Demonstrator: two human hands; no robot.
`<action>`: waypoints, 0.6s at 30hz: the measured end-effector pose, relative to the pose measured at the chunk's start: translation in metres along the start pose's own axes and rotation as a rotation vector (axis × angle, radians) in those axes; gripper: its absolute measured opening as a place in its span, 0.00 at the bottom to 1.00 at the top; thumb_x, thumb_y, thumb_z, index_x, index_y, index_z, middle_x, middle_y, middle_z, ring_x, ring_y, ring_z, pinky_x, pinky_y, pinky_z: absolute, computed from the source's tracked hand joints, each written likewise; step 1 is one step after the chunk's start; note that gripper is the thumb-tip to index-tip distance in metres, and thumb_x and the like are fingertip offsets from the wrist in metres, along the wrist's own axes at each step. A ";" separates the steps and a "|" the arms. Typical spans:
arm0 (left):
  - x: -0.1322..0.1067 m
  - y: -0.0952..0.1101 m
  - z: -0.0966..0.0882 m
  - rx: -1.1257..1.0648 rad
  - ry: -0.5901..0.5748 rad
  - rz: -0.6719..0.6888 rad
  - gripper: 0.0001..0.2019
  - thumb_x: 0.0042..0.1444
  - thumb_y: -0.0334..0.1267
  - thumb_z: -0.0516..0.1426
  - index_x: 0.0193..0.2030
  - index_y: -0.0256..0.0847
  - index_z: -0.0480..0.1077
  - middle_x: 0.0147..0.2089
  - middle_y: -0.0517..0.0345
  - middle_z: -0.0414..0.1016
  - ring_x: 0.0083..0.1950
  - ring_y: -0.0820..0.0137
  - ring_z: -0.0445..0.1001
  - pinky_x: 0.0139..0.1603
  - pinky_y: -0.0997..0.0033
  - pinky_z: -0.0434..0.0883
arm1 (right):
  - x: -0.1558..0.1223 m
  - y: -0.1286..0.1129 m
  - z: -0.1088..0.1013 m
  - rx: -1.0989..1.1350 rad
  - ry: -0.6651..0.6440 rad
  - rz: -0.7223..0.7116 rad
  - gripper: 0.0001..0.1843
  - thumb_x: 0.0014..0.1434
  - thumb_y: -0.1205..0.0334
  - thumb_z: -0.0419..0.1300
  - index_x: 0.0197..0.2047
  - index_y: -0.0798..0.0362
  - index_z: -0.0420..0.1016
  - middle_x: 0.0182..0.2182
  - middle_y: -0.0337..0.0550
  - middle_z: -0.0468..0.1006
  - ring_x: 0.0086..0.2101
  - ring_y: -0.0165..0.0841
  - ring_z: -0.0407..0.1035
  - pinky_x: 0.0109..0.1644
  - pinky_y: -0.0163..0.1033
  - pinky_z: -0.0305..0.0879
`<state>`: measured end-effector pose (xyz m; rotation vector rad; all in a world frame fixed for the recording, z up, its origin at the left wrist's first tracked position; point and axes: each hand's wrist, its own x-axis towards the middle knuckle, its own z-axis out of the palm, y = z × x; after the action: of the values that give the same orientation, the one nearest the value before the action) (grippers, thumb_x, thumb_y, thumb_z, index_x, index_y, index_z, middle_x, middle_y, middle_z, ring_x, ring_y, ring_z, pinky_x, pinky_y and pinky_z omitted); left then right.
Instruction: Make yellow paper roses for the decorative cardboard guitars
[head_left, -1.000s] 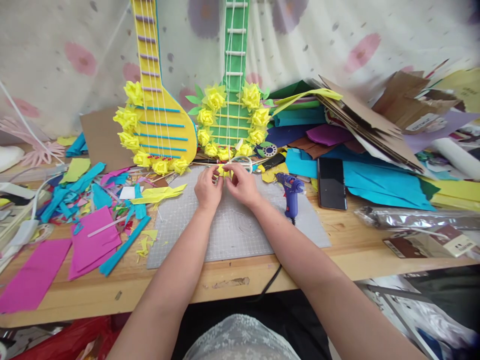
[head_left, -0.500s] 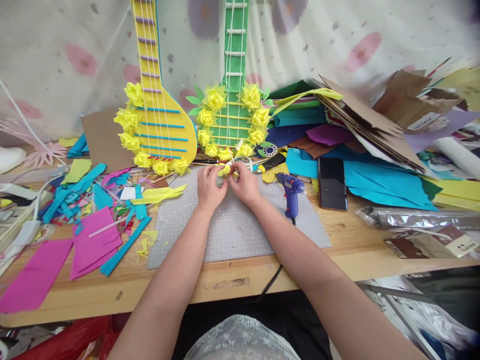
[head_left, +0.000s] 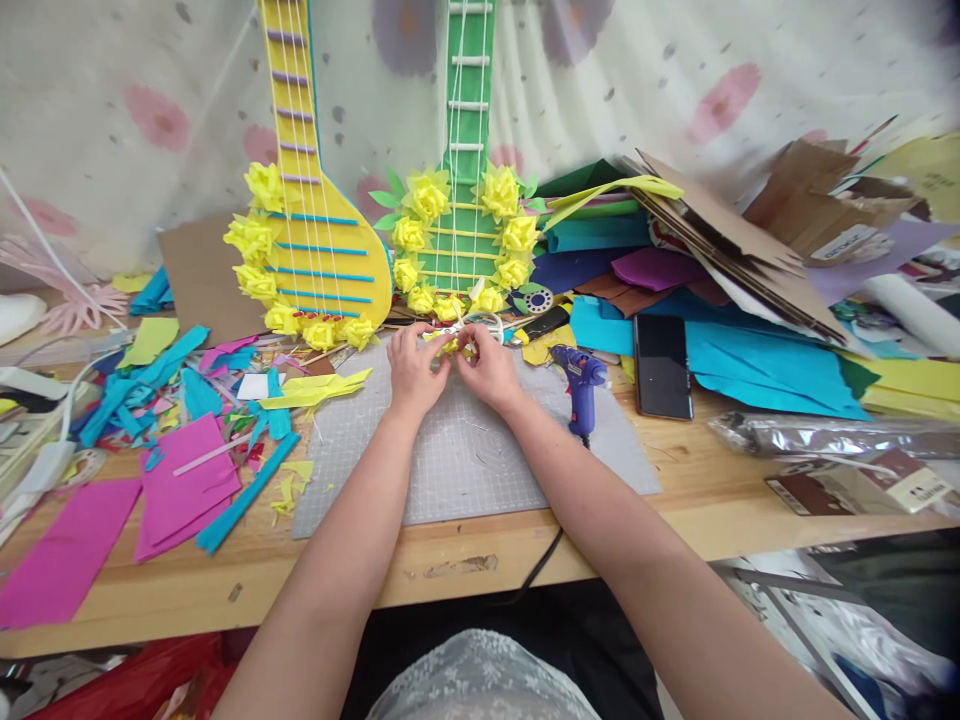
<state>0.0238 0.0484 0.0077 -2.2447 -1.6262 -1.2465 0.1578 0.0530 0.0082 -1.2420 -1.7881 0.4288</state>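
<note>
My left hand (head_left: 417, 372) and my right hand (head_left: 489, 370) meet over the far part of the grey cutting mat (head_left: 457, 490). Their thumbs and fingers pinch a small yellow paper piece (head_left: 452, 346), mostly hidden by the fingers. Just beyond them the green paper guitar (head_left: 465, 225) stands upright, with white strings and yellow paper flowers around its body. To its left is a yellow paper guitar (head_left: 337, 235) with blue strips and similar flowers along its left and lower edge. A pair of white-handled scissors (head_left: 491, 322) lies behind my right hand.
A blue glue gun (head_left: 583, 385) stands on the mat's right side, near a black phone (head_left: 664, 366). Blue and pink paper scraps (head_left: 187, 480) litter the left. Coloured sheets and cardboard (head_left: 742, 245) are heaped at the right.
My left hand has shifted slightly left and its fingers have opened out a little around the yellow paper. My right hand stays nearly in place. The whole view has moved very slightly.
</note>
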 end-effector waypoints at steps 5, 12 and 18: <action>0.000 -0.001 0.000 -0.016 -0.002 -0.012 0.13 0.49 0.31 0.55 0.41 0.47 0.73 0.45 0.52 0.67 0.50 0.62 0.62 0.51 0.59 0.59 | 0.000 0.001 0.001 -0.017 -0.011 -0.011 0.10 0.50 0.64 0.52 0.39 0.50 0.63 0.33 0.39 0.74 0.26 0.29 0.65 0.29 0.34 0.58; 0.000 -0.001 0.001 -0.035 -0.015 -0.017 0.14 0.47 0.30 0.55 0.41 0.47 0.73 0.44 0.52 0.67 0.49 0.62 0.63 0.52 0.59 0.59 | 0.000 0.001 0.000 -0.019 -0.008 -0.019 0.11 0.50 0.65 0.51 0.39 0.50 0.62 0.33 0.40 0.74 0.26 0.30 0.66 0.30 0.34 0.59; 0.000 0.000 0.000 -0.038 -0.012 -0.024 0.14 0.47 0.30 0.55 0.41 0.46 0.73 0.43 0.52 0.68 0.48 0.63 0.64 0.52 0.60 0.60 | 0.000 0.003 0.000 -0.011 -0.009 -0.008 0.11 0.50 0.64 0.51 0.39 0.50 0.62 0.34 0.39 0.74 0.25 0.29 0.65 0.29 0.34 0.59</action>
<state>0.0236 0.0482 0.0077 -2.2655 -1.6518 -1.2836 0.1590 0.0544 0.0063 -1.2417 -1.8044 0.4212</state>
